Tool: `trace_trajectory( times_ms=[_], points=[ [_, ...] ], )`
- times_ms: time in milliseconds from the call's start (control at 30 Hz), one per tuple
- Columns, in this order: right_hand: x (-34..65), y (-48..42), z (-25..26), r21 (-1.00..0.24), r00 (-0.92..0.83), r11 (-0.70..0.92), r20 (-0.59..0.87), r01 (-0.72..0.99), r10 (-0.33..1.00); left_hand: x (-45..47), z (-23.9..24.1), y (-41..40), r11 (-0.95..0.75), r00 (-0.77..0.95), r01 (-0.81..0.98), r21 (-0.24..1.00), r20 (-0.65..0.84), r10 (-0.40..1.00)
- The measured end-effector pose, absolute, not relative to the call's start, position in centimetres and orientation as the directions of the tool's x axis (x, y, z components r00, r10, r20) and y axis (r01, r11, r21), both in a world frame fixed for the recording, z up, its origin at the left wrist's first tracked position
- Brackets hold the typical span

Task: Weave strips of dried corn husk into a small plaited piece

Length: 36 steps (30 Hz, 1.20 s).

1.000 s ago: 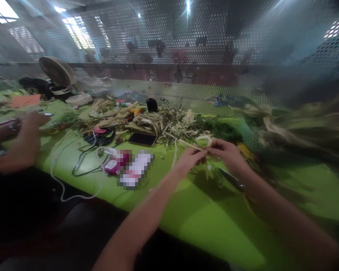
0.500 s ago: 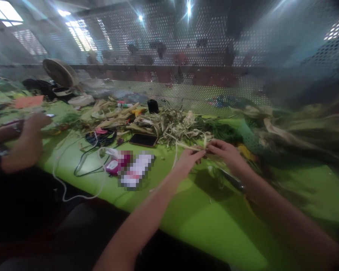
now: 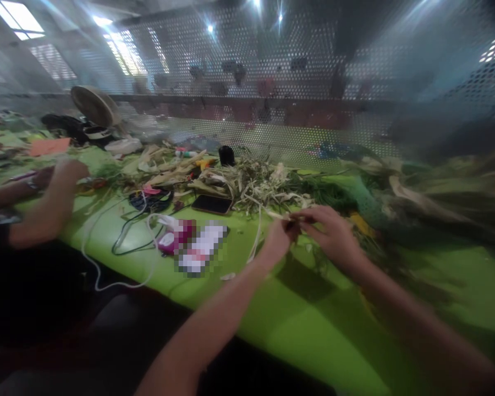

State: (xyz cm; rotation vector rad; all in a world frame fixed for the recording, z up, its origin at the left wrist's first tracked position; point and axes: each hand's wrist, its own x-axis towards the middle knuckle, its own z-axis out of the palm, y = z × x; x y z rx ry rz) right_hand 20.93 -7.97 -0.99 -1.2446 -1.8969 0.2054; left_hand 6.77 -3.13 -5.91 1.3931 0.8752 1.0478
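Over the green table, my left hand [image 3: 278, 239] is closed on a pale dried husk strip [image 3: 268, 210], which sticks out to the left of the fingers. A thin end of pale strip hangs down beside that wrist. My right hand [image 3: 325, 228] meets the left, its thumb and fingers pinched at the same spot. What lies between the fingertips is dark and blurred, partly hidden by the hands. Just behind the hands lies a heap of shredded dried husks [image 3: 264, 184].
A dark phone [image 3: 212, 204], a pixelated sheet or screen [image 3: 202, 247], a magenta packet [image 3: 171, 241] and a white cable [image 3: 121, 287] lie to the left. Green netting [image 3: 365, 201] and long dried leaves are at the right. A co-worker's arm [image 3: 51, 206] reaches in at far left, near a fan [image 3: 94, 105].
My left hand has rolled inward, its fingers now curled closer against the right fingertips. The upright bit of strip between the hands no longer shows. The view has shifted slightly.
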Motion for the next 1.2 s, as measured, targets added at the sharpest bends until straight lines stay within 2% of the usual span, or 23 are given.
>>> trace_trajectory(
  times_ms=[133,300,467,633,767,900,1067,1200],
  points=[
    [19.9,-8.6,-0.8,-0.604,-0.250,0.495,0.445,0.625,0.860,7.9,-6.5,-3.0,-0.064,0.360,-0.171,0.983,0.123,0.925],
    [19.9,-8.5,-0.8,-0.624,-0.228,0.454,0.410,0.635,0.883,8.1,-6.3,-3.5,-0.084,0.384,-0.171,0.982,0.145,0.912],
    [19.8,-9.0,-0.4,-0.511,-0.227,0.543,0.555,0.666,0.800,7.3,-6.5,-3.3,-0.117,0.295,-0.238,0.964,0.187,0.937],
    [20.7,-8.6,-0.6,-0.494,-0.128,0.517,0.625,0.699,0.770,6.2,-6.3,-2.2,0.022,0.269,-0.313,0.949,0.067,0.961],
    [21.5,-8.0,-1.3,-0.402,-0.189,0.533,0.639,0.745,0.746,5.9,-5.3,-2.3,0.209,0.302,-0.420,0.883,-0.081,0.950],
    [21.9,-7.6,-1.9,-0.291,-0.209,0.507,0.665,0.811,0.717,5.6,-3.9,-2.9,0.304,0.383,-0.489,0.818,-0.111,0.917],
    [22.2,-7.4,-2.5,-0.184,-0.256,0.484,0.662,0.855,0.704,5.4,-3.8,-3.2,0.264,0.414,-0.475,0.840,-0.052,0.909],
    [22.1,-7.5,-3.1,-0.002,-0.345,0.468,0.672,0.884,0.655,5.7,-4.6,-2.7,0.238,0.341,-0.433,0.869,-0.086,0.936]
  ],
)
